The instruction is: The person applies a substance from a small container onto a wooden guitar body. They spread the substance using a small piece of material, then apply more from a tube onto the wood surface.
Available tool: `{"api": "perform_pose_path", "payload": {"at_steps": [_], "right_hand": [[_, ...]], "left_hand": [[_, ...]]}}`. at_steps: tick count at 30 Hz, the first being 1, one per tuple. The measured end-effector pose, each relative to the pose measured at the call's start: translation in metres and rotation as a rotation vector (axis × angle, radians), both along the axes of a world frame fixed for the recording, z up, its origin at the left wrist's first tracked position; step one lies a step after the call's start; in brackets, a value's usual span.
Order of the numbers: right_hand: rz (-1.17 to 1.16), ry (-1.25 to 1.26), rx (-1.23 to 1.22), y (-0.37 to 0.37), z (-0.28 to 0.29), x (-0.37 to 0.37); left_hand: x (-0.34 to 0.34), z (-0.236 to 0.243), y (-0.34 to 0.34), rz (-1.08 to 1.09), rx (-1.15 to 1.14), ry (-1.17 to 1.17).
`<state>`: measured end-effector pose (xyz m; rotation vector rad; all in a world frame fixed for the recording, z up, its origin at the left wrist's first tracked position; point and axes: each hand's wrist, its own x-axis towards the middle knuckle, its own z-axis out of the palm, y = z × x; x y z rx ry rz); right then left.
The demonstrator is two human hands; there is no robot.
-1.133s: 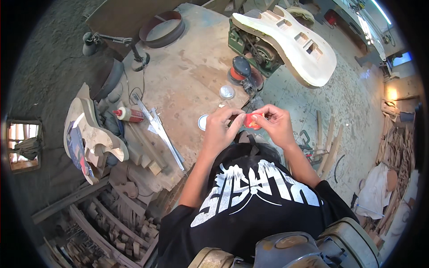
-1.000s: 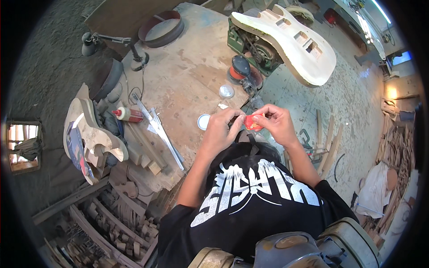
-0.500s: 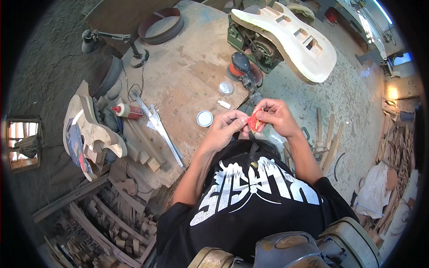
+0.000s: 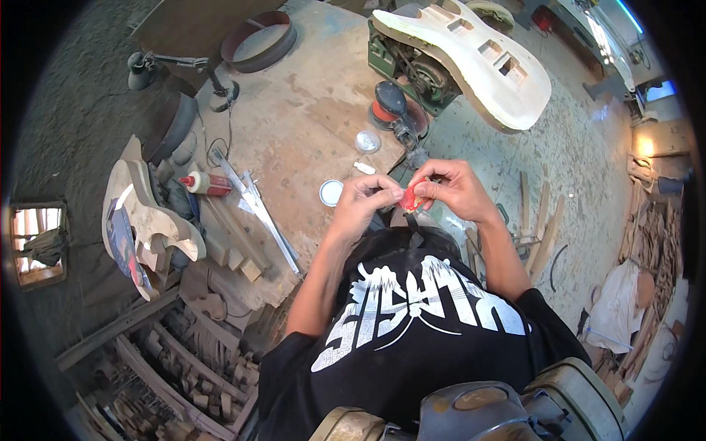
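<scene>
My left hand (image 4: 362, 206) pinches the edge of a small red packet (image 4: 412, 195) with yellow markings. My right hand (image 4: 456, 192) grips the same packet between thumb and fingers, partly covering it. On the workbench (image 4: 301, 103) just beyond them lie a round white lid (image 4: 331, 192), a tiny white bottle (image 4: 365, 168) and a silver tin (image 4: 368, 140). An orange-and-black sander (image 4: 390, 99) stands at the bench's right edge, behind my right hand.
A pale guitar body (image 4: 518, 99) rests on a green machine (image 4: 423, 81). To the left are another guitar body (image 4: 179, 234), a glue bottle (image 4: 208, 183), rulers (image 4: 272, 231), a lamp (image 4: 137, 71) and metal rings (image 4: 257, 40). Wood strips (image 4: 544, 239) stand at right.
The red packet has turned from lying flat to a more upright, crumpled shape between my fingers. My right hand has risen slightly and closed further over it.
</scene>
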<state>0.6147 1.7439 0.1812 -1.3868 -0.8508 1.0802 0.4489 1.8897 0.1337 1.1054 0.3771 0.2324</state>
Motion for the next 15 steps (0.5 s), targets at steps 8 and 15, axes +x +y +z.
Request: {"api": "perform_pose_path", "payload": {"at_steps": [8,15], "right_hand": [[-0.095,0.115,-0.032,0.013,-0.015,-0.003],[-0.323,0.083,0.010,0.017,-0.029,-0.012]], "left_hand": [[0.010,-0.028,-0.010,0.137,-0.556,-0.050],[0.010,-0.012,-0.026,0.324,0.130,0.089]]}}
